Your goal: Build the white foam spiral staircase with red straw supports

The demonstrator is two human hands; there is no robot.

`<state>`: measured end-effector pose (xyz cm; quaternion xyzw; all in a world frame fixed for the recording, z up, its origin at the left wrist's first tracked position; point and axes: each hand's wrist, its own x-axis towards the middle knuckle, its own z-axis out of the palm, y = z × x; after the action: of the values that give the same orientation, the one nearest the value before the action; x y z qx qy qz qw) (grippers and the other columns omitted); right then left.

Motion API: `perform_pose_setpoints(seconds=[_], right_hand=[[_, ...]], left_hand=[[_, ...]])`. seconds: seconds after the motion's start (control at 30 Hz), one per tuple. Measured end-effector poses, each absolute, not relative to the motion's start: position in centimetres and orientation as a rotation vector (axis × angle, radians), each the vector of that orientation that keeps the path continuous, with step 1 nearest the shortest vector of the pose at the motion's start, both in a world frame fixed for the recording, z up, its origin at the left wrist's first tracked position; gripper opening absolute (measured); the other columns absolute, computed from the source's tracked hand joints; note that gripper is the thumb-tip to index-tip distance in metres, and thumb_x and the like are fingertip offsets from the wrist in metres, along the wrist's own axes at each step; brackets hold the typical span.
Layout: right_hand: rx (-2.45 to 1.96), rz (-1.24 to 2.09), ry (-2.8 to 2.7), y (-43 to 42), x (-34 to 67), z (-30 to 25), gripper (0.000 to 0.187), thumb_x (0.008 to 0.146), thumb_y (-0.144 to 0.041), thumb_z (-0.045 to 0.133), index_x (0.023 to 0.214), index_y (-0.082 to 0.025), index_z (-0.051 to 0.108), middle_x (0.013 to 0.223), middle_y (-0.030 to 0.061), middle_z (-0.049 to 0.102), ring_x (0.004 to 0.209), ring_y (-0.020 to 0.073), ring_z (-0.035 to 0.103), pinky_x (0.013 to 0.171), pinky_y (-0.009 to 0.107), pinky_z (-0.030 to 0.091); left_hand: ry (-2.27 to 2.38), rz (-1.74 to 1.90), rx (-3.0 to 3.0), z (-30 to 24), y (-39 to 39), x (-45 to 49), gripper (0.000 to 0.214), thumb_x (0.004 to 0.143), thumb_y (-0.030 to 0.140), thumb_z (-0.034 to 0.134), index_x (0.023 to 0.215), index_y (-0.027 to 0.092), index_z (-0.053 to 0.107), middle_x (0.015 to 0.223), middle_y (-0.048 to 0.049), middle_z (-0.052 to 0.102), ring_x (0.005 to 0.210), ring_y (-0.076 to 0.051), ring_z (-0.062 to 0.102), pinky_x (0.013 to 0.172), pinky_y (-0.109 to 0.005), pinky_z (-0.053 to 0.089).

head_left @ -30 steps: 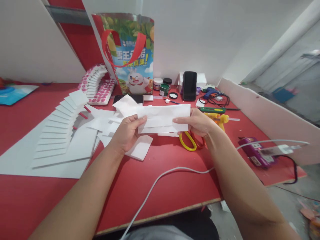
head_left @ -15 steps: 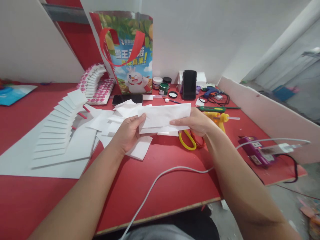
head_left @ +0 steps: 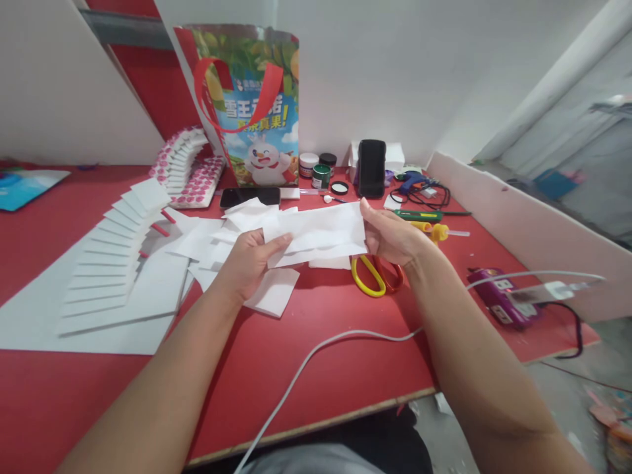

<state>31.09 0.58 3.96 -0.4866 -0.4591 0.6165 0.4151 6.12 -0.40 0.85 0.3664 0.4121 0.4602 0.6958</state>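
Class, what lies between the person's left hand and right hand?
The head view shows white paper spanning that gap, held by the left hand at one end and the right hand at the other.

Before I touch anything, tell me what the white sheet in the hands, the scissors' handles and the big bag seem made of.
White sheet: matte paper, judging by its thin edges and soft creases.
Scissors: handles look like smooth plastic, given their evenly coloured yellow and red loops.
Bag: printed, slightly shiny; perhaps laminated fabric or plastic.
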Motion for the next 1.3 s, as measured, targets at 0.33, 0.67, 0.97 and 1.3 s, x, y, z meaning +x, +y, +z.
perform_pose_setpoints(seconds=[0.33, 0.67, 0.97, 1.3], right_hand=[[-1.168, 1.639, -1.001, 0.6, 31.1, 4.2, 0.050, 0.052, -0.046, 0.099, 0.066, -0.017, 0.059, 0.053, -0.0071, 0.058, 0.046, 0.0046, 0.050, 0.049, 0.017, 0.046], [-1.295, 1.450, -1.179, 0.9, 32.1, 4.2, 0.047, 0.047, -0.036, 0.102, 0.064, -0.017, 0.062, 0.056, -0.0039, 0.063, 0.049, 0.0068, 0.055, 0.044, 0.018, 0.040], [-1.167, 1.687, -1.074, 0.4, 31.0, 4.0, 0.043, 0.053, -0.027, 0.099, 0.086, -0.014, 0.075, 0.079, 0.0043, 0.078, 0.075, 0.0188, 0.075, 0.073, 0.028, 0.061], [-1.223, 1.775, -1.090, 0.2, 29.9, 3.8, 0.040, 0.050, -0.018, 0.097, 0.084, -0.015, 0.076, 0.092, 0.0072, 0.081, 0.085, 0.0209, 0.075, 0.081, 0.031, 0.061]], left_hand=[[0.856, 0.960, 0.799, 1.0, -0.4, 6.0, 0.022, 0.070, 0.022, 0.087, 0.088, 0.011, 0.078, 0.083, -0.0100, 0.081, 0.073, -0.025, 0.077, 0.077, -0.040, 0.066], [0.808, 0.962, 0.664, 0.7, -0.1, 5.8, 0.015, 0.083, 0.022, 0.073, 0.086, 0.009, 0.079, 0.087, -0.0132, 0.081, 0.093, -0.033, 0.078, 0.093, -0.046, 0.062], [0.777, 0.985, 0.679, 0.6, 0.0, 5.7, 0.016, 0.086, 0.020, 0.070, 0.093, 0.008, 0.079, 0.095, -0.0154, 0.081, 0.094, -0.033, 0.078, 0.093, -0.049, 0.063], [0.824, 0.988, 0.725, 0.7, 0.1, 5.4, 0.022, 0.083, 0.026, 0.075, 0.096, 0.009, 0.078, 0.094, -0.0135, 0.081, 0.085, -0.030, 0.078, 0.080, -0.043, 0.065]])
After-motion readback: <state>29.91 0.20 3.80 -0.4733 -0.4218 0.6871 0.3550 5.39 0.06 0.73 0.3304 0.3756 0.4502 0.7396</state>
